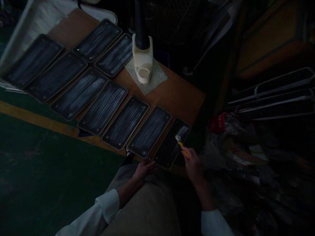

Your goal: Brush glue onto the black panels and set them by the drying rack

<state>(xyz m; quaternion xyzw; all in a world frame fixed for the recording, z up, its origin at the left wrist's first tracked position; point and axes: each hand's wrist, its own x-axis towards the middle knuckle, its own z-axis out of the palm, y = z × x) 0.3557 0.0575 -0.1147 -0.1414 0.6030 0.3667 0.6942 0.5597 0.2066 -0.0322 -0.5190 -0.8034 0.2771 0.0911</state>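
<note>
My right hand (193,164) is closed on a small brush with a yellow handle (183,149); its pale bristles touch the upper part of the nearest dark rectangular panel (169,147), where white streaks begin. My left hand (144,168) rests at the near corner of that panel by the board's edge, fingers curled loosely; whether it grips anything is unclear. Several more dark panels (103,106), streaked white all over, lie in rows on the brown board (177,95).
A cream plastic jug (142,62) stands on a grey mat (157,77) at the board's far side, with a dark post rising from it. Long dark frames (275,95) are stacked at the right. Bags and clutter (233,137) lie beside me. A green floor with a yellow stripe (36,121) lies left.
</note>
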